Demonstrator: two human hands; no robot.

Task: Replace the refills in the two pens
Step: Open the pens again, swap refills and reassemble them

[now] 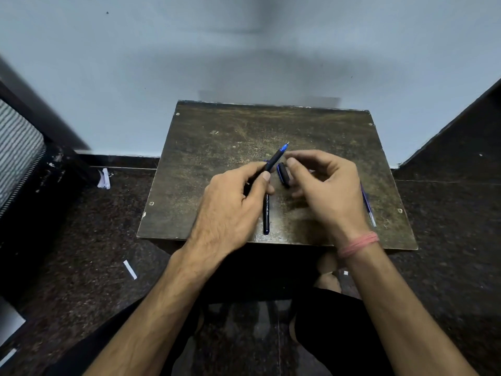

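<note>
A dark blue pen [267, 204] with white lettering points its blue tip up and away over the small wooden table [217, 147]. My left hand [233, 202] grips its upper barrel between thumb and fingers. A dark pen cap [283, 175] is pinched in the fingertips of my right hand [328, 185], just right of the pen's tip end. A thin refill [369, 210] with a clear end lies on the table behind my right wrist, partly hidden. A bit of blue shows behind my left fingers; what it is I cannot tell.
The table stands against a pale wall on a dark speckled floor. White paper scraps [130, 269] and a crumpled one [104, 179] lie on the floor at left. A striped object [16, 147] sits far left. My knees are below the table's front edge.
</note>
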